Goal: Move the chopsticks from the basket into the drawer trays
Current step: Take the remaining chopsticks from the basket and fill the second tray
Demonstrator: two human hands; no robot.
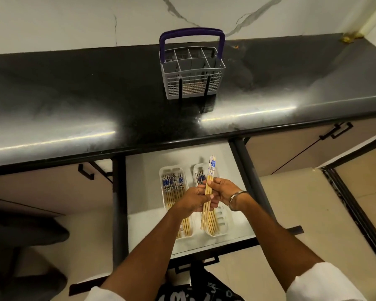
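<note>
A grey cutlery basket (192,72) with a purple handle stands on the black counter; I see no chopsticks sticking out of it. Below, the drawer (139,205) is pulled out and holds two white trays. The left tray (170,170) has several wooden chopsticks with blue-patterned tops. The right tray (223,222) holds a few more. Above the right tray, my left hand (193,198) and my right hand (223,190) both grip a small bundle of chopsticks (210,181), patterned ends pointing away from me.
The black counter (96,105) runs across the view with a marble wall behind it. Closed cabinet doors with dark handles (336,131) flank the drawer. The drawer's front handle (195,262) is close to my body. Tiled floor lies to the right.
</note>
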